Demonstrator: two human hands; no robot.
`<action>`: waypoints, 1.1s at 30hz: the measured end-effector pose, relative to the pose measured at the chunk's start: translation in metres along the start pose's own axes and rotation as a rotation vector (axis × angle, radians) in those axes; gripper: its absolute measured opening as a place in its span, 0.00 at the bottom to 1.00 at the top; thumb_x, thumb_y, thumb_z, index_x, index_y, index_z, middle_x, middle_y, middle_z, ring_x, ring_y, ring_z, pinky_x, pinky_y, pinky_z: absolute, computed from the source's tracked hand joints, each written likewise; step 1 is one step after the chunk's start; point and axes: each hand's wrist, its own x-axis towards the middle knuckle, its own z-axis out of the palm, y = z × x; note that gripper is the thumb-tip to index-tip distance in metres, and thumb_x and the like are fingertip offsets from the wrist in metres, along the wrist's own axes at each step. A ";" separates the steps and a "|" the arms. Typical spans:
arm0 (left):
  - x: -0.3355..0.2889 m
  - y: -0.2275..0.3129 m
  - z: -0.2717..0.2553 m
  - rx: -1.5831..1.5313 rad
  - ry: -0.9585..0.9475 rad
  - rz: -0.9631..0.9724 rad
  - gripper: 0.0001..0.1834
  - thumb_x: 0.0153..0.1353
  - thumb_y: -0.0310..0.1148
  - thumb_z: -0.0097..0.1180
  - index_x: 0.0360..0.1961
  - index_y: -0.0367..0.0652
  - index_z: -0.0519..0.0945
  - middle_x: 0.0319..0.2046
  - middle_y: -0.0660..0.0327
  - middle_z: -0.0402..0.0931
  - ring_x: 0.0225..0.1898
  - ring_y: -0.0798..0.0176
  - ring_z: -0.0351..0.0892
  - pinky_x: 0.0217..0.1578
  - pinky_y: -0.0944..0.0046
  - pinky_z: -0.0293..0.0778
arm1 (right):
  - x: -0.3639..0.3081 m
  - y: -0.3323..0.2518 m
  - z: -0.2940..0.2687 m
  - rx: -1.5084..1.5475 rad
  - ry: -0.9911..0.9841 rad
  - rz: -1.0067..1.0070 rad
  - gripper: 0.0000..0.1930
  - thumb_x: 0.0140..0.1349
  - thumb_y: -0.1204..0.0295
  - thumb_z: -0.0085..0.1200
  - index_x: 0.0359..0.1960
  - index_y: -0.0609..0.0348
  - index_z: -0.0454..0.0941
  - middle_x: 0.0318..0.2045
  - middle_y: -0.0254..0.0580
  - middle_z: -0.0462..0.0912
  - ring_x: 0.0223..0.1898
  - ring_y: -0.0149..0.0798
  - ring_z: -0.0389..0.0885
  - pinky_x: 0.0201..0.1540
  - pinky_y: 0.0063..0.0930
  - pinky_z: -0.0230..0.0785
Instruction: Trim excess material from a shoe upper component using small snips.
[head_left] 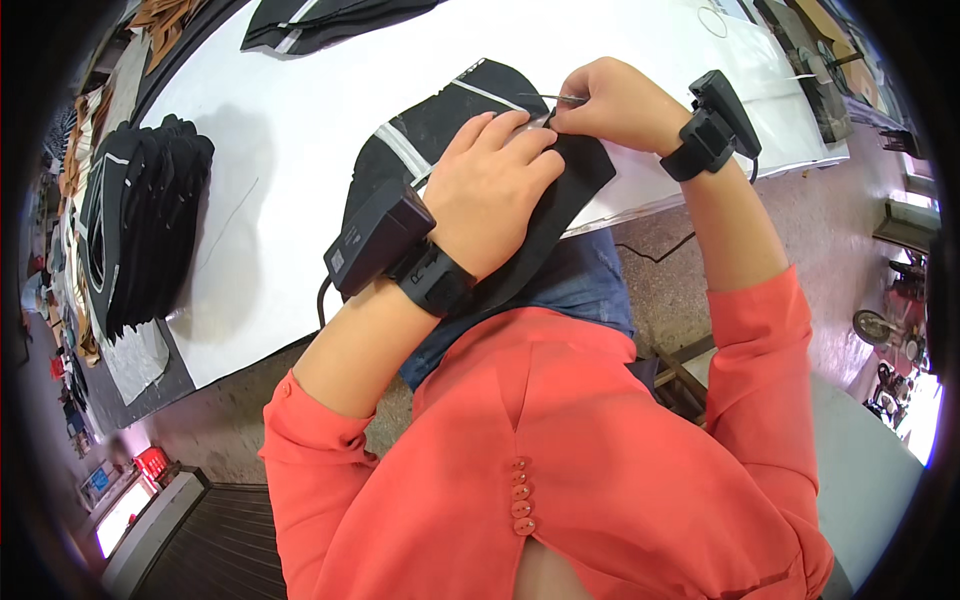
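Observation:
A black shaped sheet piece (385, 170) with pale silvery stripes lies at the near edge of the white-covered table, partly over it. My left hand (490, 185) rests on the piece, its fingers stretched out and spread, holding it down. At the piece's right side, my right hand (612, 105) is closed in a pinch. A thin pointed metal tool (545, 97) sticks out leftward from its fingers; its exact kind cannot be made out. The right fingertips meet the piece close to the left fingertips, and what lies under them is hidden.
A thick stack of similar black pieces (150, 220) stands on the left of the white table surface (290, 190). More black striped pieces (320, 22) lie at the far edge. A machine part (810, 70) sits at the far right corner. A dark cable (655, 250) hangs below the right wrist.

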 end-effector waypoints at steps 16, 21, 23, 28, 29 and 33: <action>0.000 -0.012 0.005 -0.126 -0.032 -0.026 0.15 0.54 0.19 0.62 0.43 0.42 0.78 0.51 0.60 0.82 0.60 0.49 0.76 0.62 0.50 0.69 | -0.086 0.001 0.019 -0.482 0.435 -0.445 0.10 0.49 0.77 0.62 0.34 0.52 0.84 0.32 0.34 0.80 0.33 0.42 0.82 0.44 0.35 0.74; 0.001 -0.009 0.007 -0.117 -0.019 -0.016 0.19 0.56 0.20 0.58 0.50 0.45 0.80 0.51 0.61 0.81 0.60 0.50 0.75 0.62 0.51 0.69 | -0.097 -0.012 0.039 -0.586 0.350 -0.392 0.11 0.52 0.79 0.59 0.38 0.54 0.85 0.34 0.34 0.80 0.35 0.40 0.82 0.50 0.34 0.74; -0.001 -0.007 0.008 -0.100 -0.002 -0.002 0.21 0.57 0.20 0.57 0.52 0.47 0.81 0.51 0.61 0.81 0.59 0.50 0.75 0.62 0.51 0.69 | -0.099 -0.014 0.039 -0.651 0.328 -0.361 0.12 0.53 0.79 0.59 0.39 0.54 0.85 0.34 0.34 0.79 0.35 0.40 0.82 0.50 0.34 0.74; -0.006 0.006 0.013 0.059 0.037 -0.037 0.23 0.56 0.22 0.54 0.53 0.51 0.84 0.53 0.62 0.78 0.59 0.51 0.74 0.63 0.49 0.68 | -0.107 -0.011 0.032 -0.444 0.462 -0.340 0.12 0.53 0.72 0.65 0.41 0.55 0.85 0.38 0.36 0.83 0.34 0.41 0.84 0.47 0.34 0.76; -0.007 0.006 0.013 0.060 0.037 -0.039 0.23 0.56 0.22 0.54 0.53 0.51 0.84 0.53 0.62 0.78 0.59 0.51 0.74 0.63 0.49 0.68 | -0.108 -0.010 0.031 -0.443 0.460 -0.342 0.12 0.53 0.72 0.65 0.41 0.55 0.85 0.38 0.36 0.83 0.34 0.41 0.84 0.47 0.34 0.76; -0.008 0.002 0.018 0.160 0.107 -0.127 0.23 0.55 0.21 0.54 0.52 0.50 0.85 0.54 0.61 0.77 0.59 0.51 0.74 0.64 0.48 0.68 | -0.109 -0.003 0.038 -0.173 0.513 -0.142 0.15 0.58 0.62 0.68 0.41 0.58 0.84 0.33 0.42 0.84 0.32 0.47 0.84 0.36 0.37 0.76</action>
